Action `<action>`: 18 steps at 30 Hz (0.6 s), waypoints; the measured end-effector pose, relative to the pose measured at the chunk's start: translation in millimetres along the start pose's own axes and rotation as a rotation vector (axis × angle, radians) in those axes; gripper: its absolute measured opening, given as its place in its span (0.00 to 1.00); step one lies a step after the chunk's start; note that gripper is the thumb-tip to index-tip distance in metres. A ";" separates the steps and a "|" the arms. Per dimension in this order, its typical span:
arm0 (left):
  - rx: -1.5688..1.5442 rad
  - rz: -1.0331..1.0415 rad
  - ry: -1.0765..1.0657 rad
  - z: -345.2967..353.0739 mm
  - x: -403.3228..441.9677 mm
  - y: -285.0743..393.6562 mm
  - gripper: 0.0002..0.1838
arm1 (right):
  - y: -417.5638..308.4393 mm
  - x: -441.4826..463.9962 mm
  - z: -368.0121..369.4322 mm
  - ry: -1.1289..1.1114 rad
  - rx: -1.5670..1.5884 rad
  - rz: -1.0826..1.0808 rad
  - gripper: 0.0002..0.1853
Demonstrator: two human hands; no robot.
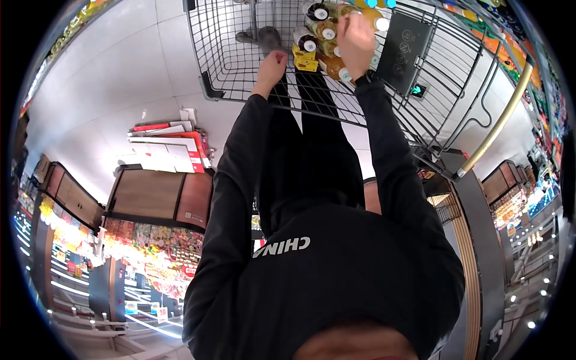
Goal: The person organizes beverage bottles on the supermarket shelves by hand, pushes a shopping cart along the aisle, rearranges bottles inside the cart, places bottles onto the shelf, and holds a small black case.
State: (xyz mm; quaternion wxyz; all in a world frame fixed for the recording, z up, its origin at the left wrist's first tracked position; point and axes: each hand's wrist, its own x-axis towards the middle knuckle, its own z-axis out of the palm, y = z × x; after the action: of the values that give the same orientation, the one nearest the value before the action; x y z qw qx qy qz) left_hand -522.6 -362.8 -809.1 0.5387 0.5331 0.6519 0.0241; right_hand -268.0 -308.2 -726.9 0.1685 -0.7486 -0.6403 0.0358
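My left hand [272, 68] is over the near side of a wire shopping cart [223, 95], its fingers curled together; whatever they may hold is too small to tell. My right hand [356, 41] hovers over the bottles in the cart, blurred, with its fingers bent and partly hidden. Just left of it lie bottles with white caps, one of them dark [306, 42]. Small yellow boxes [305, 59] sit between my two hands. Orange drink bottles [377, 20] with white and blue caps are beyond my right hand.
A dark panel [405, 47] is fixed in the cart on the right, near its yellow handle [501, 120]. Flattened cardboard [171, 147] is stacked on a brown case [146, 195] at the left. Stocked shelves [543, 108] curve along the right edge.
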 end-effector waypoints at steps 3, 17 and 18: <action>0.001 -0.030 -0.036 6.2 1.7 -11.6 0.16 | -14.1 -25.4 6.7 -0.116 -0.078 -0.115 0.17; -0.048 -0.025 -0.022 -16.8 21.5 -15.8 0.16 | -30.0 -33.9 -77.2 -0.167 0.239 0.316 0.15; -0.064 -0.010 -0.014 -17.3 25.0 -18.5 0.15 | -31.2 -32.3 -94.4 -0.121 0.273 0.308 0.15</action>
State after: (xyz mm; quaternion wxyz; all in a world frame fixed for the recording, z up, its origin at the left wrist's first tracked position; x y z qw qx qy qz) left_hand -543.9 -343.3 -830.0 0.5601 0.5123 0.6499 0.0387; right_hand -277.9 -355.2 -634.0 0.2220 -0.8043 -0.5166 0.1922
